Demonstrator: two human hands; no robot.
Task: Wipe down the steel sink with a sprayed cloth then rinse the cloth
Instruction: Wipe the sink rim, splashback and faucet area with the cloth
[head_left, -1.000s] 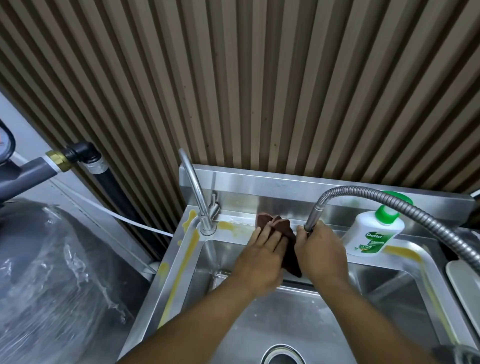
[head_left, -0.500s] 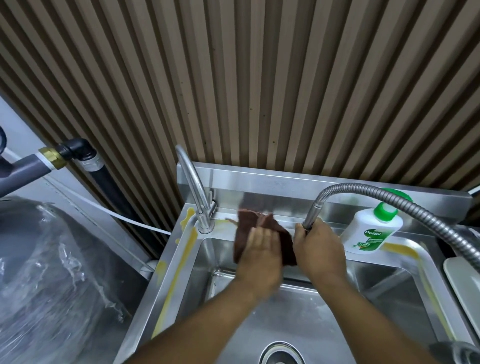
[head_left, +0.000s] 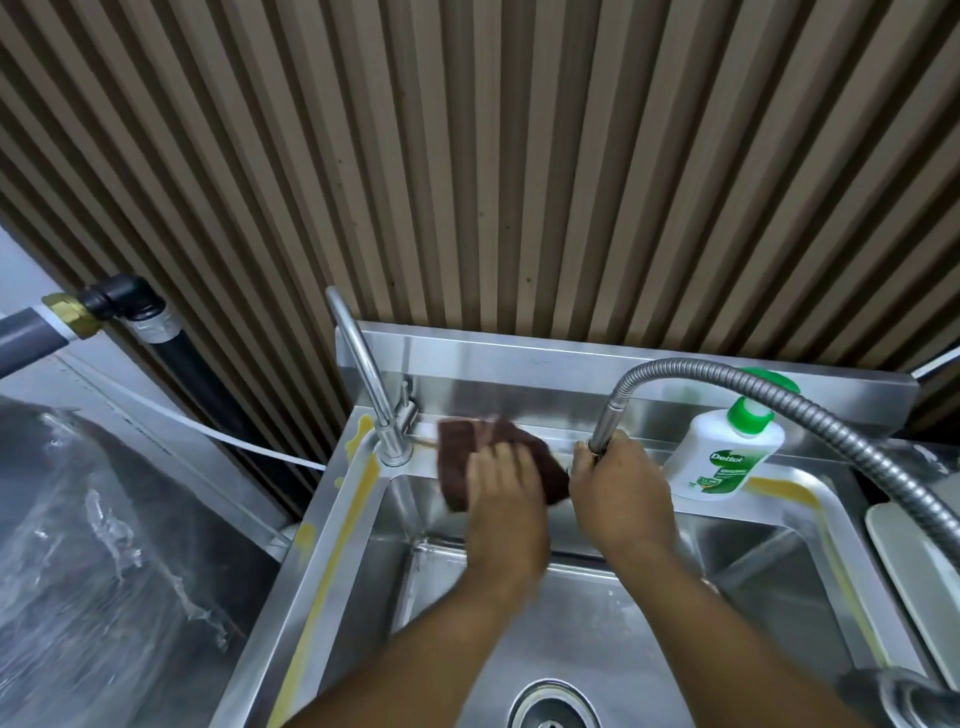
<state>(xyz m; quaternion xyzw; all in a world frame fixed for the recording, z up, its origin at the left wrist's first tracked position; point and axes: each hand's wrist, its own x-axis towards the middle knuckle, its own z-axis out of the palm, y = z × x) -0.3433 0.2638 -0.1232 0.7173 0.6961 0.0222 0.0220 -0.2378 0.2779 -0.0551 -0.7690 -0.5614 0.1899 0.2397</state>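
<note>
A steel sink (head_left: 613, 623) fills the lower middle, its drain (head_left: 553, 709) at the bottom edge. A brown cloth (head_left: 462, 457) lies over the back ledge and upper back wall of the basin, just right of the small steel tap (head_left: 387, 415). My left hand (head_left: 506, 499) presses flat on the cloth with straight fingers. My right hand (head_left: 621, 493) grips the nozzle end of the flexible metal spray hose (head_left: 779, 395), held just right of the cloth. The cloth's lower right part is hidden under my left hand.
A white soap bottle with a green pump (head_left: 727, 452) stands on the back ledge to the right. Yellow streaks (head_left: 332, 561) run along the sink's left rim. A white tray (head_left: 909, 582) sits at the right; plastic sheeting (head_left: 104, 571) and a black pipe (head_left: 171, 353) at left.
My left hand has slid the cloth leftward along the back ledge toward the small tap, spreading it wider. My right hand has stayed on the hose nozzle.
</note>
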